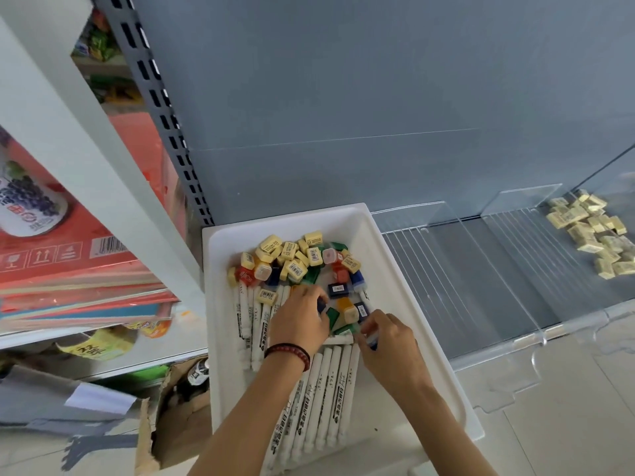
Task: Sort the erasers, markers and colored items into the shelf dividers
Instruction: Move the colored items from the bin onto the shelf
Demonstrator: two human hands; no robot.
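Note:
A white bin (378,255) on the grey shelf holds yellow erasers (292,252), small red, green and blue colored items (338,290) and several white markers (330,400) lying lengthwise. My left hand (299,321), a red bead bracelet on its wrist, reaches into the pile and its fingers curl around a dark blue item (321,305). My right hand (385,341) is beside it, pinching a small blue and white item (372,340). A heap of yellow erasers (591,231) lies in a shelf compartment at the far right.
Clear plastic dividers (481,266) split the shelf into lanes right of the bin. A white shelf unit (51,139) at the left holds red cartons (51,249). A torn cardboard box (171,407) sits on the floor below.

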